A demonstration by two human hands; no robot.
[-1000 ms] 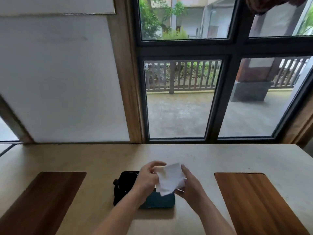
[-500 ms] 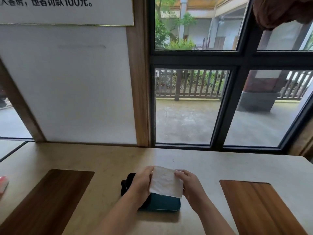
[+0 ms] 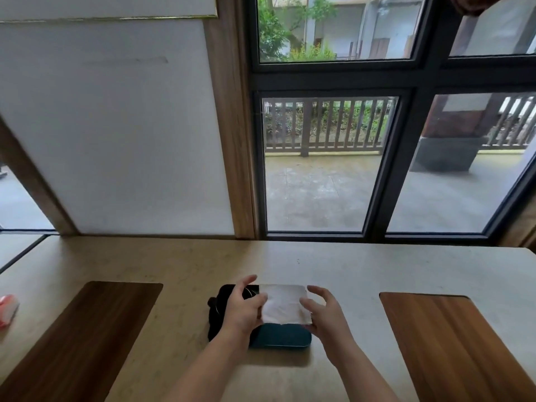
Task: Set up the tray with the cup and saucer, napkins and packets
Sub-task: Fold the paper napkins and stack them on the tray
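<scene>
A folded white napkin (image 3: 284, 304) lies flat on a dark teal tray (image 3: 280, 338) in the middle of the beige table. My left hand (image 3: 245, 307) touches the napkin's left edge with thumb and straight fingers. My right hand (image 3: 323, 310) is at its right edge, fingers spread, thumb on the paper. A black object (image 3: 217, 311) sits at the tray's left end, mostly hidden by my left hand; I cannot tell whether it is the cup and saucer.
Two dark wooden boards lie on the table (image 3: 319, 262), one at the left (image 3: 87, 329) and one at the right (image 3: 452, 343). A pink and white packet (image 3: 7, 310) lies at the far left edge. A wall and a large window stand behind the table.
The napkin was held up crumpled between both hands, then squared, and now it lies flat on the tray. Both hands have loosened at its edges.
</scene>
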